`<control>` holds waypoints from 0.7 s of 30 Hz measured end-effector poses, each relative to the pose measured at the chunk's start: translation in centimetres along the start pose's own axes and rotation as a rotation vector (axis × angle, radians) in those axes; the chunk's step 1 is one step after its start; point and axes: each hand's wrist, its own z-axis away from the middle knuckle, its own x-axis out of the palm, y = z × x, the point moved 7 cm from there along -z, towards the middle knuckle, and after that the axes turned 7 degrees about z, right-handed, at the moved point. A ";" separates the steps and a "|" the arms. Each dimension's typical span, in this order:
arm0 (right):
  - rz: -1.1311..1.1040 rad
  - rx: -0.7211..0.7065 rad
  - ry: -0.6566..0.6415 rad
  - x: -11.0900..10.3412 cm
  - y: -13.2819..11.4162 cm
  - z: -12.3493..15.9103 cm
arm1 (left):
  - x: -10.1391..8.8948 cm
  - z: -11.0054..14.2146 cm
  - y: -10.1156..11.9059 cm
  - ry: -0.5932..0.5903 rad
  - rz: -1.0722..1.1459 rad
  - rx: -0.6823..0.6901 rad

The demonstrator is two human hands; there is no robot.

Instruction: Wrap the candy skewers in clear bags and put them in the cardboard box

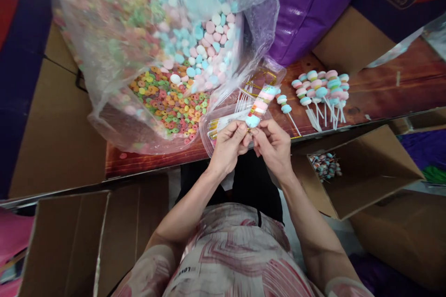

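Note:
Between my two hands is a wrapped candy skewer (262,104), its pink, white and blue pieces in a clear sleeve and its top tilted away to the right. My left hand (230,141) pinches the lower end of the sleeve. Pressed close beside it, my right hand (273,146) pinches the same lower end, where a bit of gold shows. A clear plastic tray (205,137) with white sticks and gold ties lies just behind my left hand. One unwrapped candy skewer (284,103) rests to the right of the held one.
A big clear bag (114,97) of ring candies (174,102) and pastel candies (209,41) fills the table's left. Several candy skewers (324,88) lie on the right. A cardboard box (369,171) holding finished pieces stands below the table edge. A purple bag (306,4) stands behind.

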 end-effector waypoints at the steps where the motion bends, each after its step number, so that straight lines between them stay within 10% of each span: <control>1: 0.037 -0.017 0.026 -0.1 -0.1 0.1 | 0.0 0.0 -0.1 -0.001 -0.012 0.012; 12: 0.210 -0.013 0.175 -0.8 -0.2 0.2 | -0.9 0.3 0.7 0.103 -0.405 0.367; 17: -0.110 0.189 0.040 0.3 1.4 0.2 | -1.0 -0.3 -0.3 0.114 -0.127 0.162; 21: 0.052 0.019 0.121 -0.8 1.0 0.6 | -0.4 -0.4 -0.7 0.126 0.060 -0.059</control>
